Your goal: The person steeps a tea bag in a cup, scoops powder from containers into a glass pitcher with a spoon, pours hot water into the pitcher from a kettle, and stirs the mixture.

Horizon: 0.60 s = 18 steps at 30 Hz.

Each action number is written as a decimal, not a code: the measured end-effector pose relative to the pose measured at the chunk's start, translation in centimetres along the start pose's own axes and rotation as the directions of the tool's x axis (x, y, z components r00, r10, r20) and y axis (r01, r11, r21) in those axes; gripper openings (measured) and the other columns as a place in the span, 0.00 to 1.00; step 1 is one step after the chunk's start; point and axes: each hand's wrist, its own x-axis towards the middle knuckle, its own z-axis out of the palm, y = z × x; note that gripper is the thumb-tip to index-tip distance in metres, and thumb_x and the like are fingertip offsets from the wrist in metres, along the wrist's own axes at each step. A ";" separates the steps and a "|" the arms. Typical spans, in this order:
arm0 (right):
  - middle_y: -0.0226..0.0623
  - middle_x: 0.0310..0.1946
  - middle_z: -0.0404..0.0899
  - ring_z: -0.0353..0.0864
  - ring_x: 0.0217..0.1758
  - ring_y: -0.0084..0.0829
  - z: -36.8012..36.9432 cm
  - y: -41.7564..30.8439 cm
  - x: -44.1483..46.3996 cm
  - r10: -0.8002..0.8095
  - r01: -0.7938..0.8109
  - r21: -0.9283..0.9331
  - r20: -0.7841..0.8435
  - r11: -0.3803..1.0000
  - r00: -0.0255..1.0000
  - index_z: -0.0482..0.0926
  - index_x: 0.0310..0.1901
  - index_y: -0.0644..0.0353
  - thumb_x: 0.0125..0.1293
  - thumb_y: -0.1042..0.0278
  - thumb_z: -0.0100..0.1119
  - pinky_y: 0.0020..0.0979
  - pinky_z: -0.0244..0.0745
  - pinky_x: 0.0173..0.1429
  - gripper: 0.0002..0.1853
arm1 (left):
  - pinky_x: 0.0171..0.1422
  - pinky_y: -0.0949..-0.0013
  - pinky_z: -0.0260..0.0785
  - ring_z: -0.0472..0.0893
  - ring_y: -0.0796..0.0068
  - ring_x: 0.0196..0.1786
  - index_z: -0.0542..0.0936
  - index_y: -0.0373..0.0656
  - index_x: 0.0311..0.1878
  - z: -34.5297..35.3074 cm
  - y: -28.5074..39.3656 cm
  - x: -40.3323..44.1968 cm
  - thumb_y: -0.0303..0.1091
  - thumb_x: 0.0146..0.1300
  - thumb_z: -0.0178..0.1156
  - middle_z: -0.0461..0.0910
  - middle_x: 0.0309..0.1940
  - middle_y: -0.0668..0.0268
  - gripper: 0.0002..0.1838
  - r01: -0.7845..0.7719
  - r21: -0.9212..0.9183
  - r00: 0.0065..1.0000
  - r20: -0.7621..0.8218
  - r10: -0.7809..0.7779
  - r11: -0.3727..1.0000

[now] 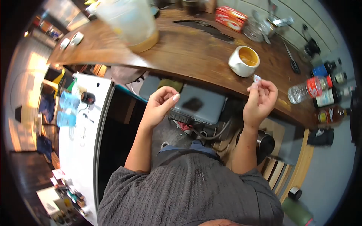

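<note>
1. Have wooden countertop (196,56) beneath white mug (237,67).
2. Hold left hand (161,102) half-curled, seemingly gripping nothing, left of mug.
3. Apparently have amber drink (249,58) inside already.
4. Pinch paper tag (257,78) in right hand (261,99) beside mug, not yet released.

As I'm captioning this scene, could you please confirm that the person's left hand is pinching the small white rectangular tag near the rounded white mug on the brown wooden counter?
Not quite: the head view shows the right hand, not the left hand, pinching the small white rectangular tag near the rounded white mug on the brown wooden counter.
</note>
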 end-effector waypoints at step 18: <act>0.24 0.32 0.65 0.64 0.33 0.13 29.4 -5.4 -29.9 0.149 -0.251 0.060 0.661 0.966 0.735 0.72 0.42 0.63 0.57 0.87 0.49 0.15 0.64 0.41 0.12 | 0.34 0.83 0.56 0.65 0.92 0.30 0.78 0.40 0.43 -30.8 -1.5 -36.6 0.29 0.66 0.61 0.70 0.26 0.79 0.06 -0.113 0.007 0.757 -0.647 0.090 0.994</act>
